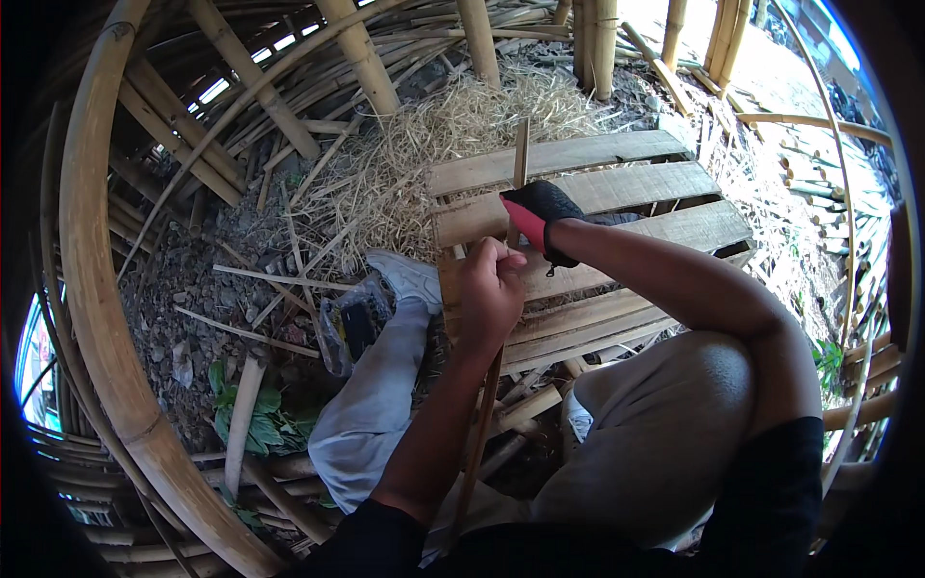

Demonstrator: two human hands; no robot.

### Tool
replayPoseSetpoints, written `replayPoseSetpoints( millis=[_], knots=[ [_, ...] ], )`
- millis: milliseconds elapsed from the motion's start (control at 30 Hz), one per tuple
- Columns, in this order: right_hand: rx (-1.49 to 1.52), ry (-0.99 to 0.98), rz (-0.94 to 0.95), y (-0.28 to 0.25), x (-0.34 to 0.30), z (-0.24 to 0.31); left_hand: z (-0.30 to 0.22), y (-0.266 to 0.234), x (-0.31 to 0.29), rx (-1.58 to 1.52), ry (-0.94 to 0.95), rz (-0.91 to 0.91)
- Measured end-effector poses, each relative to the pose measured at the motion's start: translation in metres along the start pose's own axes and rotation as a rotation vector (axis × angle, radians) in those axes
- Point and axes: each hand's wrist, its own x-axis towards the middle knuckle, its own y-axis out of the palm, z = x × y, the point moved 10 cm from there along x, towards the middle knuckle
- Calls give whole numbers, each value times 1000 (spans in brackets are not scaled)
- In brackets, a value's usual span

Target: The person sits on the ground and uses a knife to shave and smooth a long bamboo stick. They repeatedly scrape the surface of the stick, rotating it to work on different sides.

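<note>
A long, narrow bamboo strip runs from above the slatted wooden pallet down past both hands toward my lap. My bare left hand is closed in a fist around it at the pallet's left side, thumb on top. Just beyond and to the right, my right hand, in a black and pink-red glove, is closed about the same strip. The glove's back hides most of its fingers, and I cannot make out a tool there. The strip's lower part passes beside my left forearm.
A thick bamboo pole curves along the left. Dry shavings pile behind the pallet. A plastic bag with a dark item lies by my left shoe. A cut bamboo piece leans near green leaves; bamboo posts stand behind.
</note>
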Motion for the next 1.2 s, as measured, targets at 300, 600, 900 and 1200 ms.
replayPoseSetpoints(
  millis=[300,600,900,1200],
  knots=[
    [54,-2,-71,-1,8,-4,-3,-17,-6,30,33,-131],
    [-22,37,13,3,-1,4,15,-30,-18,-229,-53,-271],
    [-98,27,64,4,-7,14,14,-22,6,-204,-213,78],
    [-24,19,23,8,2,6,11,-17,0,15,-125,199]
  ],
)
